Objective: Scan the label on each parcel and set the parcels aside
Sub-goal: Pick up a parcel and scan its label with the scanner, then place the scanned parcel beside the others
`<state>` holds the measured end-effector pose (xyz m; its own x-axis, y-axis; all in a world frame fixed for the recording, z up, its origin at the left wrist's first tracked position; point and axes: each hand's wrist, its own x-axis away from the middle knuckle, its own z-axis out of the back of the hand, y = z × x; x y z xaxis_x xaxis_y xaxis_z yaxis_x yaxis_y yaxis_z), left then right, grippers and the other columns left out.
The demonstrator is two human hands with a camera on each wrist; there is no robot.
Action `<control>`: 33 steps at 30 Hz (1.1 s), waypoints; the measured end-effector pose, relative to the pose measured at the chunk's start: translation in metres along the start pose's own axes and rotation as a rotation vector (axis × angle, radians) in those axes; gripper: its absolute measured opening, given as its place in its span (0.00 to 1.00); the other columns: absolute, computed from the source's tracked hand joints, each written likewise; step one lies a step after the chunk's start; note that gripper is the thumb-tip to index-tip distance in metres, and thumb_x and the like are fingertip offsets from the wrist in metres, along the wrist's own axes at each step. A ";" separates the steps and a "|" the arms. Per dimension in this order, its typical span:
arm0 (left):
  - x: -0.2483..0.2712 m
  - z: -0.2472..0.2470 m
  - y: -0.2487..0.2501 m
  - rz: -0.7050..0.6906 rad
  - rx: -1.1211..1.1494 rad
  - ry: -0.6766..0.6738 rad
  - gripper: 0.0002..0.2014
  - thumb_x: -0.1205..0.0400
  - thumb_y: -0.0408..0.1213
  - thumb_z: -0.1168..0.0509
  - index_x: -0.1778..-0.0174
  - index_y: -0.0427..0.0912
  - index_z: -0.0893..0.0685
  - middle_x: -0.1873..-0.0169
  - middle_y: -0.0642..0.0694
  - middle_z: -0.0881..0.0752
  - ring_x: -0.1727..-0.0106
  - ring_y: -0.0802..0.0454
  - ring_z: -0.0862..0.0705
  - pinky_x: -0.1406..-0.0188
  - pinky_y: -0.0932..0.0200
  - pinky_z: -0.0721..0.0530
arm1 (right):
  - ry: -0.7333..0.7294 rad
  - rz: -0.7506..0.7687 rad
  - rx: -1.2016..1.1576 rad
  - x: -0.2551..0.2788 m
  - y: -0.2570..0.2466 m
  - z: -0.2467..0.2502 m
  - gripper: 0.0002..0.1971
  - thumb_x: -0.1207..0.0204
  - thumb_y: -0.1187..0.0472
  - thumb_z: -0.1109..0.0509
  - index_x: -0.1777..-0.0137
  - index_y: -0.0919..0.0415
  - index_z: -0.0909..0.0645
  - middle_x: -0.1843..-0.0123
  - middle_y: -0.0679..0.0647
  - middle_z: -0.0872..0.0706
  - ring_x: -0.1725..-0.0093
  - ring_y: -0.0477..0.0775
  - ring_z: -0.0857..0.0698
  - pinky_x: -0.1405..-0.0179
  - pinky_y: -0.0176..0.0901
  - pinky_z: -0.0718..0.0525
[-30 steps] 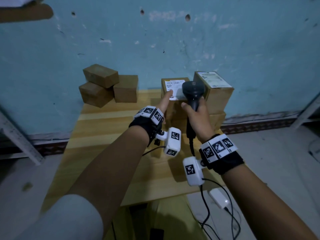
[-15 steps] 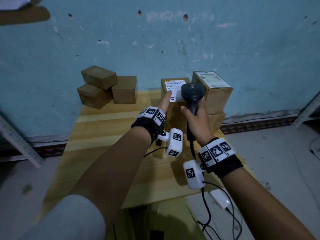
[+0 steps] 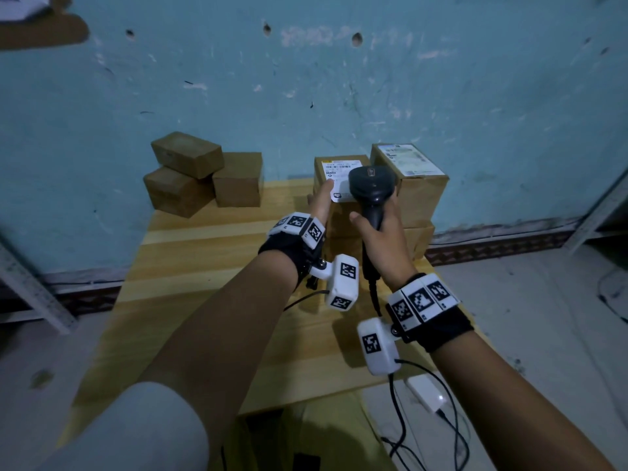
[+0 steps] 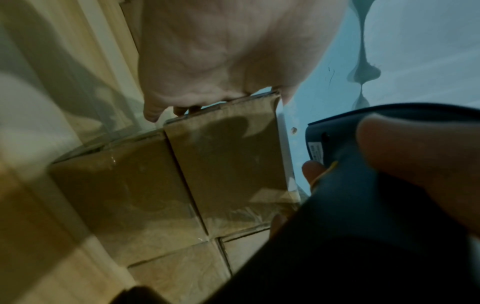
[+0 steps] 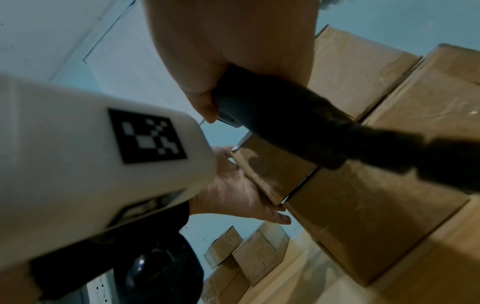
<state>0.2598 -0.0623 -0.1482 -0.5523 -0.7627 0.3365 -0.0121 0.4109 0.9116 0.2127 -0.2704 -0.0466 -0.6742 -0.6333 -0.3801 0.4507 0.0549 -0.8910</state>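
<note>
On table, right stack | left hand (image 3: 319, 207) grips labelled parcel (image 3: 339, 178) | right hand (image 3: 380, 239) keeps clasping scanner (image 3: 372, 185), unmoved; scan judged underway.

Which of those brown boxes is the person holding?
The box with the white label, top of the right-hand stack. The left hand grips its side, and the scanner hangs over it.

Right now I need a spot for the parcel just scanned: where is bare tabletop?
Bare wood runs across the table's middle and near edge, between the three plain boxes at back left and the labelled stack at back right. That back right corner is crowded: stack, scanner and both hands.
</note>
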 end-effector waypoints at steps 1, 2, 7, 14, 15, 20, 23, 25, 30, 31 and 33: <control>0.002 -0.001 0.000 -0.013 -0.005 -0.005 0.68 0.64 0.75 0.29 0.22 0.57 0.36 0.20 0.46 0.36 0.23 0.41 0.30 0.26 0.37 0.31 | -0.002 -0.001 0.000 0.000 0.000 0.000 0.48 0.41 0.37 0.37 0.21 0.62 0.36 0.18 0.61 0.37 0.17 0.59 0.40 0.20 0.60 0.38; 0.000 0.000 0.000 -0.023 -0.023 -0.002 0.69 0.65 0.75 0.30 0.22 0.57 0.35 0.20 0.45 0.35 0.23 0.41 0.30 0.26 0.37 0.31 | -0.002 -0.002 0.001 0.000 -0.001 0.000 0.48 0.41 0.37 0.37 0.22 0.62 0.36 0.18 0.61 0.37 0.18 0.59 0.40 0.20 0.60 0.38; 0.014 0.001 0.012 -0.057 -0.074 -0.013 0.61 0.54 0.73 0.31 0.22 0.54 0.34 0.24 0.42 0.29 0.27 0.40 0.25 0.28 0.37 0.28 | -0.017 -0.015 0.001 0.002 -0.002 0.001 0.46 0.40 0.38 0.36 0.22 0.62 0.36 0.18 0.61 0.38 0.17 0.59 0.41 0.19 0.61 0.39; 0.046 0.005 0.026 -0.069 -0.072 -0.066 0.56 0.50 0.72 0.34 0.23 0.53 0.33 0.29 0.42 0.23 0.31 0.40 0.22 0.28 0.37 0.28 | -0.030 -0.031 0.017 0.004 -0.006 0.000 0.40 0.35 0.45 0.35 0.23 0.62 0.35 0.19 0.62 0.38 0.17 0.61 0.42 0.20 0.62 0.39; 0.053 0.004 0.029 -0.083 -0.076 -0.072 0.55 0.49 0.71 0.34 0.23 0.52 0.32 0.29 0.42 0.23 0.31 0.41 0.22 0.28 0.38 0.28 | -0.029 -0.034 0.019 0.005 -0.008 0.000 0.41 0.36 0.44 0.35 0.22 0.62 0.35 0.19 0.62 0.37 0.17 0.61 0.42 0.20 0.62 0.39; 0.063 0.007 0.032 -0.043 -0.052 -0.094 0.55 0.49 0.72 0.36 0.23 0.52 0.32 0.30 0.41 0.22 0.31 0.40 0.22 0.28 0.37 0.28 | -0.030 -0.040 0.035 0.008 -0.014 0.001 0.39 0.34 0.47 0.34 0.22 0.62 0.35 0.18 0.61 0.38 0.17 0.61 0.42 0.19 0.63 0.40; 0.104 0.008 0.049 -0.060 -0.081 -0.090 0.49 0.40 0.70 0.38 0.23 0.48 0.31 0.29 0.40 0.23 0.31 0.41 0.22 0.26 0.39 0.29 | -0.035 -0.031 0.082 0.010 -0.018 0.002 0.39 0.33 0.46 0.33 0.22 0.60 0.36 0.16 0.58 0.42 0.16 0.60 0.49 0.16 0.57 0.51; 0.143 0.014 0.066 -0.096 -0.130 -0.073 0.40 0.28 0.65 0.43 0.22 0.47 0.32 0.23 0.42 0.30 0.24 0.43 0.30 0.23 0.45 0.34 | -0.040 -0.049 0.162 0.013 -0.023 0.003 0.34 0.25 0.52 0.31 0.22 0.60 0.36 0.14 0.55 0.49 0.15 0.57 0.59 0.19 0.46 0.57; 0.162 0.067 0.086 -0.110 -0.214 0.075 0.30 0.15 0.52 0.49 0.19 0.41 0.41 0.20 0.39 0.38 0.19 0.42 0.38 0.21 0.50 0.41 | -0.068 0.025 0.208 0.025 -0.046 -0.013 0.22 0.23 0.59 0.31 0.31 0.65 0.28 0.16 0.56 0.49 0.16 0.57 0.60 0.20 0.47 0.55; 0.163 0.082 0.091 -0.115 -0.236 0.127 0.29 0.14 0.51 0.48 0.20 0.40 0.39 0.21 0.38 0.36 0.21 0.41 0.36 0.20 0.49 0.39 | -0.097 0.026 0.196 0.025 -0.050 -0.020 0.21 0.23 0.59 0.31 0.33 0.66 0.27 0.16 0.55 0.49 0.16 0.57 0.60 0.20 0.46 0.55; 0.165 0.111 0.097 -0.127 -0.293 0.212 0.26 0.14 0.45 0.46 0.22 0.38 0.36 0.23 0.38 0.32 0.23 0.39 0.33 0.22 0.46 0.36 | -0.172 0.026 0.185 0.026 -0.059 -0.036 0.19 0.24 0.59 0.31 0.34 0.63 0.26 0.16 0.55 0.49 0.16 0.56 0.61 0.20 0.48 0.55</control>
<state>0.0745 -0.0932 -0.0306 -0.3767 -0.8974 0.2297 0.1860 0.1696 0.9678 0.1477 -0.2626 -0.0124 -0.5584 -0.7566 -0.3402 0.5765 -0.0590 -0.8150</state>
